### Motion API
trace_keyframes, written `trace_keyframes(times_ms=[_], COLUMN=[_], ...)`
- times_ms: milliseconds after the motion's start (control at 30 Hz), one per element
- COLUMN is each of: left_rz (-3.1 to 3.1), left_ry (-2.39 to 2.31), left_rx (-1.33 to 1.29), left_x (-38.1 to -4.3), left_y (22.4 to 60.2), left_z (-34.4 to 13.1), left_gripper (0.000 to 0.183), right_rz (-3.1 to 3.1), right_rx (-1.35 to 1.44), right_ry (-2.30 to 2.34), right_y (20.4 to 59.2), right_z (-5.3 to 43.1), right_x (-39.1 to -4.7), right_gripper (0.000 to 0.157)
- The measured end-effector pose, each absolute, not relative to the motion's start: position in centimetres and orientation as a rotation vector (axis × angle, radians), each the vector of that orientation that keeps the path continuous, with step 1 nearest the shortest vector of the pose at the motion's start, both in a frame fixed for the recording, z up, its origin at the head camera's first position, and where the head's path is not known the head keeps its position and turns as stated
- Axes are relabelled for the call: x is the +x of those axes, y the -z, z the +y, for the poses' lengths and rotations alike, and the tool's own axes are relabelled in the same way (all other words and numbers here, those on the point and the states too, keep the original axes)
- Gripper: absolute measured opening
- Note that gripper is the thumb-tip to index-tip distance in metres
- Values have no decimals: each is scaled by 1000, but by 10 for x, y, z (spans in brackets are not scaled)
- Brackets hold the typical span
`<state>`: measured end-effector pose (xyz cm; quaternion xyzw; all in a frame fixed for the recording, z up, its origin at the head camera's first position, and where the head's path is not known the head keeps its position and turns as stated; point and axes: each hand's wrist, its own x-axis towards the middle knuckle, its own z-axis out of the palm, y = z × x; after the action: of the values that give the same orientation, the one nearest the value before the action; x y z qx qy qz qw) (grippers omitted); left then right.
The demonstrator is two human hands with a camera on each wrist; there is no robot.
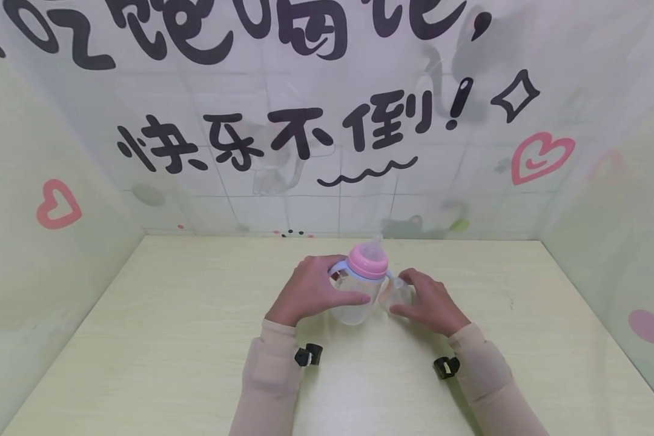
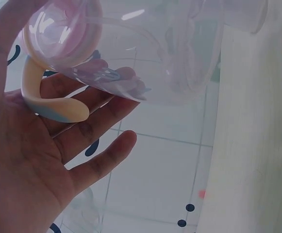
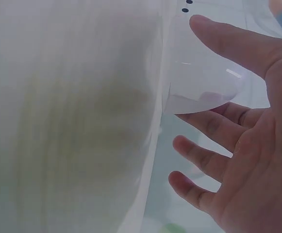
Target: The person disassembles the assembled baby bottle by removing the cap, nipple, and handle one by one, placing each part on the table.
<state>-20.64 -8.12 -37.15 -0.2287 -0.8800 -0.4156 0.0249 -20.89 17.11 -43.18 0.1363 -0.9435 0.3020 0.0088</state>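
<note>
A clear baby bottle (image 1: pixel 358 287) with a pink collar (image 1: pixel 368 261), a clear nipple and pale blue side handles tilts slightly at the middle of the table. My left hand (image 1: pixel 313 289) grips its body from the left, the thumb across the front. Behind the bottle (image 2: pixel 145 53), the fingers touch its far side in the left wrist view; one handle (image 2: pixel 58 107) curves over the palm. My right hand (image 1: pixel 432 306) holds a clear dome-shaped cap (image 1: pixel 398 297) beside the bottle, between thumb and fingers. In the right wrist view, the cap (image 3: pixel 204 87) has its rim towards the tabletop.
The pale wood-grain table (image 1: pixel 169 339) spreads out around both hands. A printed translucent sheet (image 1: pixel 283 200) with black lettering stands along the back, and pale side panels (image 1: pixel 621 242) rise left and right. Each sleeve carries a small black device (image 1: pixel 308 355) near the wrist.
</note>
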Motion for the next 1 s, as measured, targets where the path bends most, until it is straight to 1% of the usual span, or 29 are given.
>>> trace_keyframes(times_ms=[200, 500, 600, 667, 800, 867, 933, 1000], left_rz=[-2725, -2729, -2734, -2738, -2736, -2730, -2725, -2721], left_ry=[1271, 1306, 1294, 1283, 1279, 1284, 1281, 1277], left_rx=[-697, -695, -698, -699, -705, -714, -725, -742], left_x=[-206, -206, -206, -206, -206, -206, -206, -206], left_y=[372, 374, 374, 374, 374, 374, 374, 374], left_z=[-82, -82, -82, -81, -81, -81, -80, -80], left_gripper=[53, 54, 54, 53, 52, 52, 52, 51], right_rz=[-2955, -2963, -2968, -2975, -2993, -2985, -2948, -2876], right_rx=[451, 474, 476, 473, 496, 521, 541, 554], right_ry=[-984, -1006, -991, -983, -949, -948, -970, -997], right_y=[432, 433, 434, 433, 430, 425, 418, 409], right_z=[170, 169, 169, 169, 170, 172, 174, 177], right_x=[-208, -208, -208, -208, -207, -206, -205, -203], right_gripper=[63, 59, 61, 64, 77, 81, 79, 70])
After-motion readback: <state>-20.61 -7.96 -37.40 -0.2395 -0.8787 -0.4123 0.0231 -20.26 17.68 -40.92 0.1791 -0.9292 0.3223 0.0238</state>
